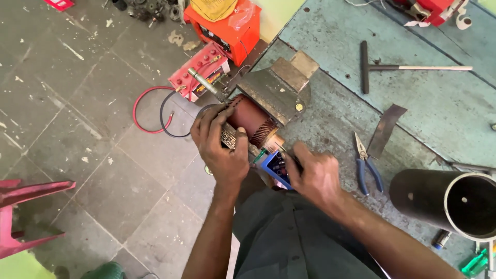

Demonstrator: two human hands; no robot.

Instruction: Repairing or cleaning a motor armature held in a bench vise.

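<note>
I see the motor core [248, 121] clamped in the vise [276, 88]. My left hand [219, 144] grips it. It looks heavy and hard. My right hand [315, 175] clenches a blue tool [273, 168].

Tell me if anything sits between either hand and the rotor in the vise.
Nothing visible does. The left hand already grips the rotor clamped in the vise; the right hand presses a blue tool against its end.

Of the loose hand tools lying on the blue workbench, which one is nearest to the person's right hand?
The blue-handled pliers, lying just beside the right hand. The black T-shaped wrench with the long metal shaft lies much farther away, toward the back of the bench.
</note>
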